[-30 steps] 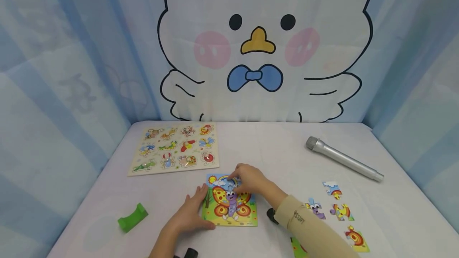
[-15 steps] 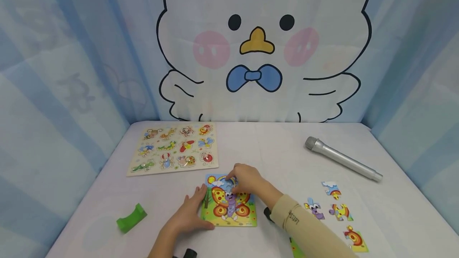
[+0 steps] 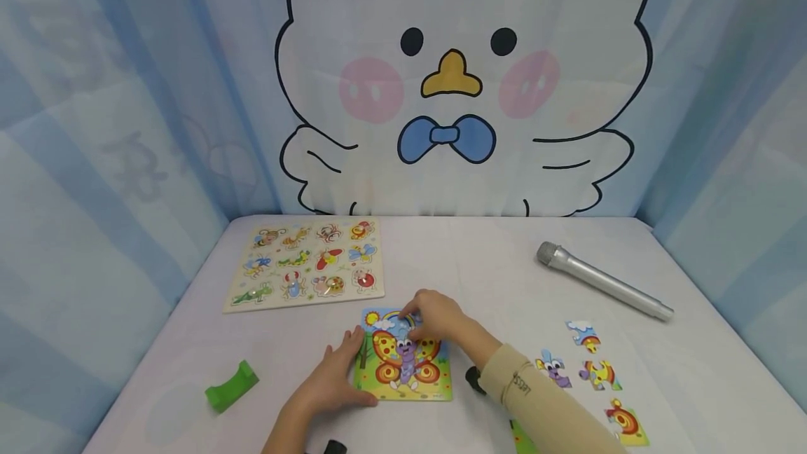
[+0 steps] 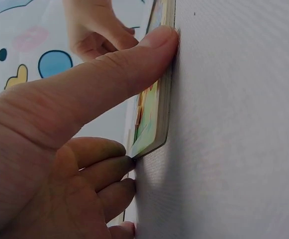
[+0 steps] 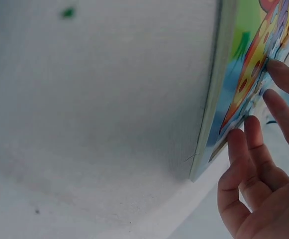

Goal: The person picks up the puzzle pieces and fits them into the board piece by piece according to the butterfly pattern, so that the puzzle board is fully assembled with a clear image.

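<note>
A square butterfly puzzle board (image 3: 406,370) lies at the front middle of the table. My left hand (image 3: 334,380) braces its near-left corner, with the thumb against the front edge and straight fingers along the left side. From above, my right hand (image 3: 438,314) touches the upper part of the picture, the sky area. In the right wrist view, the thumb (image 5: 281,74) and fingers (image 5: 253,132) have their tips right on the board's face, spread apart. I cannot tell whether they pinch a puzzle piece there. The hand hides the board's top right.
Several loose pieces, including a rainbow piece (image 3: 583,335) and a snail-like piece (image 3: 625,422), lie right of the board. A silver microphone (image 3: 605,281) is behind them. An insect peg board (image 3: 309,265) lies back left, a green block (image 3: 232,386) front left.
Both hands stay in nearly the same place on the board, apart from a slight shift of the whole view. The loose pieces and other objects have not moved.
</note>
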Tool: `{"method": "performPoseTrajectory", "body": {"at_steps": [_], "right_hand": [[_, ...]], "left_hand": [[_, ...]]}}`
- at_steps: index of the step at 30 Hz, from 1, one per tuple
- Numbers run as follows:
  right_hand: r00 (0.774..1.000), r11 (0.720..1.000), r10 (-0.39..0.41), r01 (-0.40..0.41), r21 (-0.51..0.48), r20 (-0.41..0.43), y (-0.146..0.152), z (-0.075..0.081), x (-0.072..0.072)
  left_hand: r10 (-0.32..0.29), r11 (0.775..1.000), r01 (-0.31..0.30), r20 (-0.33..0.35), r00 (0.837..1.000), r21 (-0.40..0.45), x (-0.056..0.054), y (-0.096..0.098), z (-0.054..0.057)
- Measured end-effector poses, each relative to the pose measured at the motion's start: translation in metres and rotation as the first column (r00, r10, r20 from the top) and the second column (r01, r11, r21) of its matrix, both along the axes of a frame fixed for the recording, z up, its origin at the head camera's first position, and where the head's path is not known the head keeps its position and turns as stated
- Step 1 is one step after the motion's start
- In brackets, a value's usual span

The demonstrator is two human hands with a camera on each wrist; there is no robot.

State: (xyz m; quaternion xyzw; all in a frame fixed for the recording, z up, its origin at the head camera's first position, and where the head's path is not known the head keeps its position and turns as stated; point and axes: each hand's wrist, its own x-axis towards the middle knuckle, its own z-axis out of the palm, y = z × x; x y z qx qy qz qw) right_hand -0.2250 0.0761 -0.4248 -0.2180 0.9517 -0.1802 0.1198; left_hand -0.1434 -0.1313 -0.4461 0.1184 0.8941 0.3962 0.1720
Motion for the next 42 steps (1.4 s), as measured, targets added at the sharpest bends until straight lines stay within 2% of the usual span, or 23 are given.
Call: {"method": "performPoseTrajectory", "body": {"at_steps": [8, 12, 19, 29, 42], "right_hand": [[0.997, 0.988, 0.051, -0.042, -0.147, 0.061, 0.01, -0.003, -0.001], [0.996, 0.976, 0.071, -0.058, -0.21, 0.056, 0.016, -0.002, 0.001], [0.997, 0.966, 0.079, -0.07, -0.248, 0.026, 0.032, 0.002, 0.008], [0.995, 0.938, 0.095, -0.091, -0.336, -0.003, 0.066, 0.011, 0.017], [0.998, 0.942, 0.024, -0.043, -0.332, -0.061, 0.122, 0.021, 0.029]], "left_hand": [[0.005, 1.0, -0.005, -0.002, 1.0, 0.002, 0.0, -0.001, 0.0], [0.016, 1.0, -0.016, -0.003, 1.0, -0.004, 0.001, -0.001, 0.0], [0.016, 1.0, -0.016, -0.013, 1.0, -0.001, 0.001, -0.001, -0.001], [0.017, 1.0, -0.017, -0.011, 1.0, -0.005, 0.001, -0.001, -0.002], [0.016, 1.0, -0.016, -0.019, 1.0, -0.003, -0.001, 0.0, -0.002]]}}
